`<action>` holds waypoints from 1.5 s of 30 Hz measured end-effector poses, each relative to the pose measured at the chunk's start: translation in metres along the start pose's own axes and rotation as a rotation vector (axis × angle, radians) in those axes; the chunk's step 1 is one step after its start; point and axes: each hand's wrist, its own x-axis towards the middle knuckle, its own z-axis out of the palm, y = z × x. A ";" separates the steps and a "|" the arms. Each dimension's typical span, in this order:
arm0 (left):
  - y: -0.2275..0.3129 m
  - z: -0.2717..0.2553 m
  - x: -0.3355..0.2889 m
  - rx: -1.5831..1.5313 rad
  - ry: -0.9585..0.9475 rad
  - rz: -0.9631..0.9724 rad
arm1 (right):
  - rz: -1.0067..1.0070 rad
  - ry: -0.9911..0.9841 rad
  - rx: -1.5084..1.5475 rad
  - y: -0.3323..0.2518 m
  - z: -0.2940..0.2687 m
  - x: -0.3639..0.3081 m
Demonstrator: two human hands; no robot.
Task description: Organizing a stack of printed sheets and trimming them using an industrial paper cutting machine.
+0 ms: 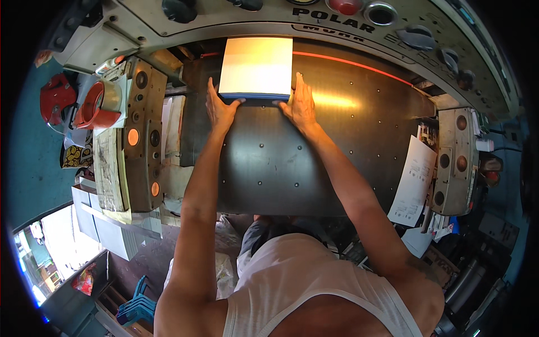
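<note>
With our left hand (222,114) and right hand (301,108) spread, unclenched, we are resting thumbs against the near edge of the paper stack (256,67), potentially risking skewed sheets through uneven pressure.

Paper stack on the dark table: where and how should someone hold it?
Likely grip the paper stack two-handed by both near corners, coming from the near side: it lies flat and squared, its near face exposed, while its far edge lies close to the machine panel.
</note>
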 end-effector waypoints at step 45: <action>0.040 0.050 -0.024 -0.287 0.043 0.158 | 0.009 -0.055 -0.243 0.000 -0.107 -0.150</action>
